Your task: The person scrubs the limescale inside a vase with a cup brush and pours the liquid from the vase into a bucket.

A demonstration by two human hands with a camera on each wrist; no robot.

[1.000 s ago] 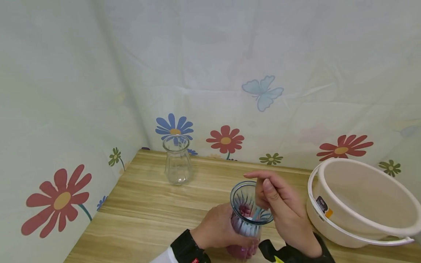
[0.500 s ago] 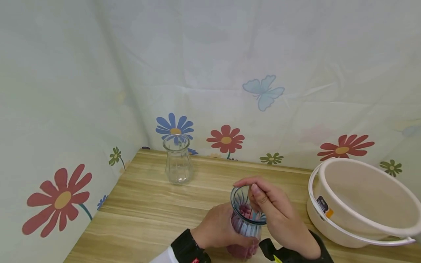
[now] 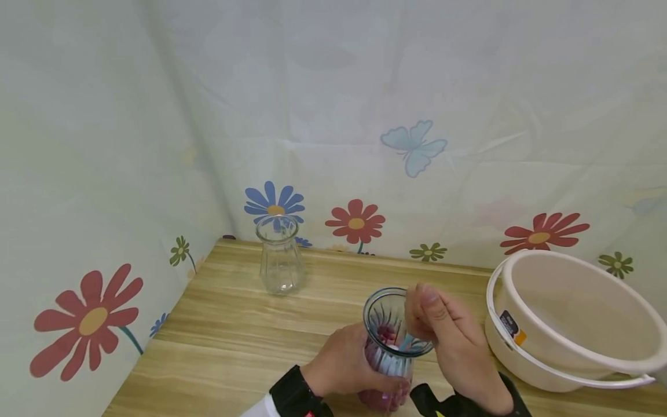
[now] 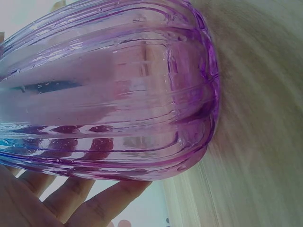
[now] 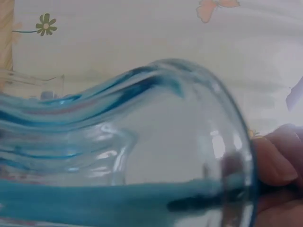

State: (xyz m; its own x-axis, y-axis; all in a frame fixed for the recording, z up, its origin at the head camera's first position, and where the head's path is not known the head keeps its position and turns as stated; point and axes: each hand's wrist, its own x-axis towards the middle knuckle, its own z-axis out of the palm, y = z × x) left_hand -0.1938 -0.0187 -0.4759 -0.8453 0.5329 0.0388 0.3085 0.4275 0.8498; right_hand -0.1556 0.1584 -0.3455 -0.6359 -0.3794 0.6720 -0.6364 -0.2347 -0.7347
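Note:
My left hand (image 3: pixel 341 359) grips a ribbed glass vase (image 3: pixel 389 365) round its body. The glass is blue at the flared rim and purple toward the base, as the left wrist view shows on the vase (image 4: pixel 128 94); it leans to the right. Above the mouth, my right hand (image 3: pixel 453 336) has its fingers curled round the dark end of a long blue tool (image 5: pixel 94 201). The blue length of the tool lies inside the vase, seen through the glass in the right wrist view. Its grip end is mostly hidden by the right fingers (image 5: pixel 277 163).
A clear glass vase (image 3: pixel 281 269) stands at the back left of the wooden table (image 3: pixel 229 324). On the right is a cream bucket (image 3: pixel 526 353) with its white handle (image 3: pixel 578 379) hanging down. A flower-printed curtain (image 3: pixel 312 104) bounds the table at the back and left.
My right hand dipped down and left toward the vase rim, then rose back up and right. Its extended index finger has curled in. The left hand and the held vase have hardly moved.

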